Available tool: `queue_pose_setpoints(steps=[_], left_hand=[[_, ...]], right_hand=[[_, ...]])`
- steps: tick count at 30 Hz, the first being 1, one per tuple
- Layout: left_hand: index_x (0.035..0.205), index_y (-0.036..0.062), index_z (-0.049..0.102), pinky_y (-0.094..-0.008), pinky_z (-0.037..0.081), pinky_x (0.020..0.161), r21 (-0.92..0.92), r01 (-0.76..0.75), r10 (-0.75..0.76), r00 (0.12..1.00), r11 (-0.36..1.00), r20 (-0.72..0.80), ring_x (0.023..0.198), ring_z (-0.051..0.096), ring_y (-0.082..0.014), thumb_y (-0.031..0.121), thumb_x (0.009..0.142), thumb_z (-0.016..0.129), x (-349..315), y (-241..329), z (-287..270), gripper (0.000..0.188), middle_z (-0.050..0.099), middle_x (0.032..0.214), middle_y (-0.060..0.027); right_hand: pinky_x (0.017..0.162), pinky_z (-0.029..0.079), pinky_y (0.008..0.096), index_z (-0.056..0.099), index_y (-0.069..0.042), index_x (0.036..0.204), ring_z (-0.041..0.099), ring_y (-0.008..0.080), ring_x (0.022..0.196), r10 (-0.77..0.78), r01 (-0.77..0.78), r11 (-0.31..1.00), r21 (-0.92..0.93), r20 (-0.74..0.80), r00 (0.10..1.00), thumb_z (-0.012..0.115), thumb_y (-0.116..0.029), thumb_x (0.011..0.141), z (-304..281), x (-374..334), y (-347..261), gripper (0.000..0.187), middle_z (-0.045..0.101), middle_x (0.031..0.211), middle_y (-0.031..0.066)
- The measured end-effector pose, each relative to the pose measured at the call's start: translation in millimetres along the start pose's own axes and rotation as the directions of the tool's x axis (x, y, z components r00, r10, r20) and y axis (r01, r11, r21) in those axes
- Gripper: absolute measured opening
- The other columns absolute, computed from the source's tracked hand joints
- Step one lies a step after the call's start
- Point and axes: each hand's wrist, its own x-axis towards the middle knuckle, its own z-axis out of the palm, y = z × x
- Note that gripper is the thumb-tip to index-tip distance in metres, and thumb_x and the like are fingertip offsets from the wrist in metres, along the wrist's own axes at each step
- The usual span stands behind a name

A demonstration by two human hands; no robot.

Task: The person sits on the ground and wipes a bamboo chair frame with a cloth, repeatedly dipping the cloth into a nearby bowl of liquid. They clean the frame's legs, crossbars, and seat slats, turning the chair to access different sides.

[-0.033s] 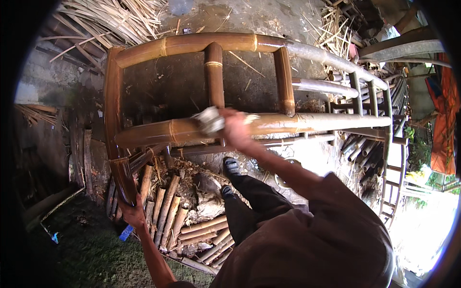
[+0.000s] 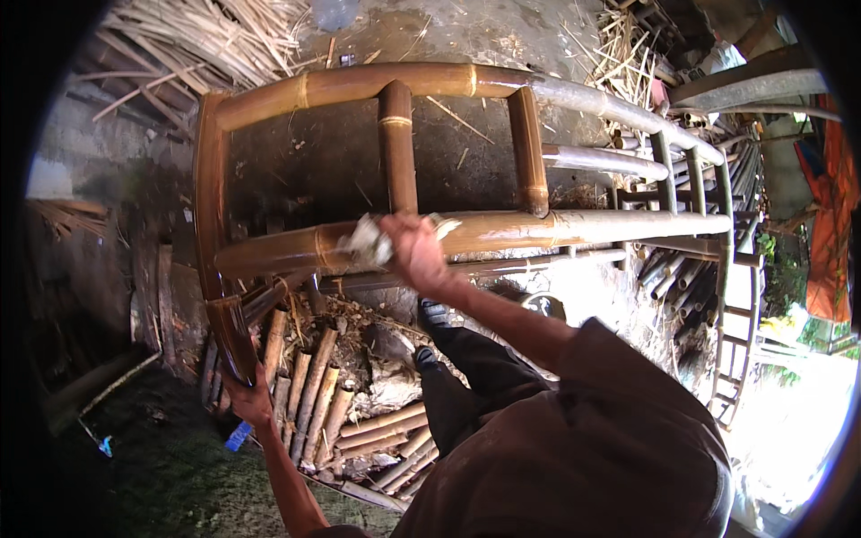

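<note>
A long, glossy brown bamboo frame (image 2: 502, 231) lies across the view, with thick rails joined by short crosspieces. My right hand (image 2: 414, 253) is closed around a pale, frayed wad (image 2: 366, 240) and presses it on the near rail, close to the middle crosspiece (image 2: 397, 148). Whether the wad is cloth or fibre is blurred. At the lower left, my left hand (image 2: 251, 394) grips the end of a short bamboo leg (image 2: 231, 339) that slants down from the frame's corner. The leg hides some of its fingers.
Cut bamboo lengths (image 2: 309, 394) are stacked below the frame near my feet (image 2: 430, 327). Split strips (image 2: 211, 45) are heaped at the far left. A round container (image 2: 543, 305) stands behind my right forearm. More poles (image 2: 677, 282) and an orange sheet (image 2: 830, 233) are at right.
My right hand has slid a little to the left along the near rail, with the pale wad in it. My left hand stays on the leg.
</note>
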Motion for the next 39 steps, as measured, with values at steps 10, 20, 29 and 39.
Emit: queue_pose_setpoints(steps=[10, 20, 29, 39], left_hand=[[0.138, 0.009, 0.044, -0.0443, 0.05, 0.085, -0.075, -0.072, 0.072, 0.997, 0.995, 0.006, 0.108, 0.06, -0.0373, 0.054, 0.078, 0.07, 1.6, 13.4, 1.4, 0.079, 0.059, 0.125, -0.0182], [0.137, 0.0082, 0.044, -0.0469, 0.048, 0.086, -0.085, -0.048, 0.049, 0.999, 0.995, 0.003, 0.106, 0.06, -0.0392, 0.044, 0.078, 0.072, -2.7, -3.9, 0.6, 0.075, 0.058, 0.124, -0.0203], [0.135, 0.0085, 0.047, -0.0451, 0.053, 0.078, 0.072, -0.029, 0.029, 1.0, 0.997, -0.005, 0.097, 0.065, -0.0363, 0.052, 0.076, 0.073, -4.8, 1.4, -9.2, 0.078, 0.062, 0.12, -0.0171], [0.137, 0.0076, 0.043, -0.0472, 0.052, 0.082, -0.002, -0.124, 0.122, 0.984, 0.992, -0.131, 0.102, 0.062, -0.0391, 0.051, 0.075, 0.072, -2.1, -3.4, 2.3, 0.081, 0.058, 0.125, -0.0184]], right_hand=[[0.103, 0.038, 0.039, 0.054, -0.006, 0.115, 0.06, 0.0155, 0.103, 0.635, -0.662, 0.742, 0.104, -0.427, 0.644, 0.056, -0.022, 0.091, -71.3, -103.5, 186.2, 0.029, 0.064, 0.107, 0.0112], [0.093, 0.048, 0.0329, 0.054, -0.01, 0.129, 0.056, 0.0148, 0.112, 0.328, -0.327, 0.937, -0.126, -0.017, 0.945, 0.065, -0.038, 0.088, -98.6, -104.8, 241.0, 0.051, 0.063, 0.11, 0.0074], [0.098, 0.044, 0.0406, 0.062, -0.009, 0.111, 0.059, 0.0248, 0.103, -0.26, 0.22, 0.962, -0.161, -0.3, 0.918, 0.048, -0.012, 0.086, -26.2, -51.0, 236.4, 0.029, 0.063, 0.11, 0.0079], [0.079, 0.054, 0.0396, 0.069, -0.02, 0.103, 0.065, 0.0285, 0.092, 0.167, -0.144, 0.982, 0.119, -0.214, 0.962, 0.066, -0.024, 0.082, -73.2, -38.9, 161.2, 0.022, 0.066, 0.111, 0.0087]])
